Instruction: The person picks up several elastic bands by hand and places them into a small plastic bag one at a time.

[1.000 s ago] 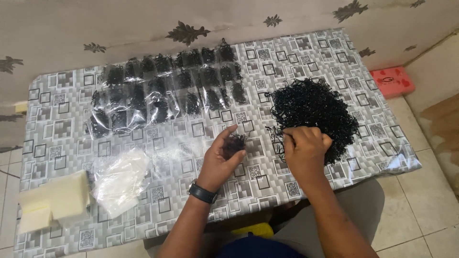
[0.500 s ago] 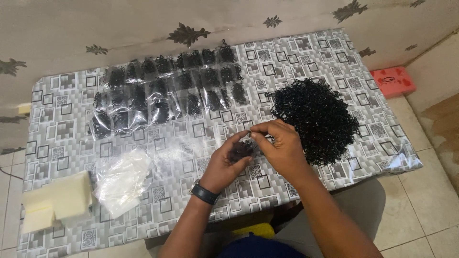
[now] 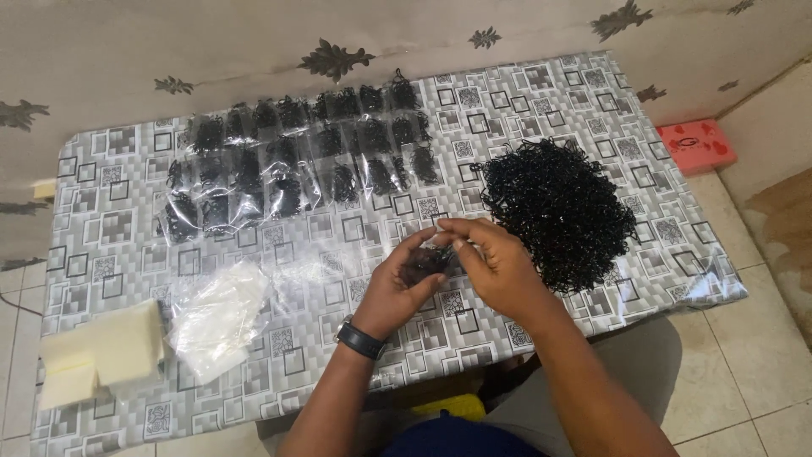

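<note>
- The bench [image 3: 127,228] wears a grey square-patterned cover.
- A heap of black bands [image 3: 558,211] lies right of the hands.
- Filled clear bags [image 3: 296,169] sit in rows behind.
- Left hand [image 3: 397,288] and right hand [image 3: 499,267] meet, both pinching a small clump of bands [image 3: 430,261] above the bench's middle.

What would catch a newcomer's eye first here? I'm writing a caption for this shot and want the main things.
First, the big heap of small black bands on the table's right side. Next, rows of filled clear bags laid out along the far left. At the centre, the left hand and right hand meet over a small bunch of bands, with a stack of empty bags at the near left.
</note>
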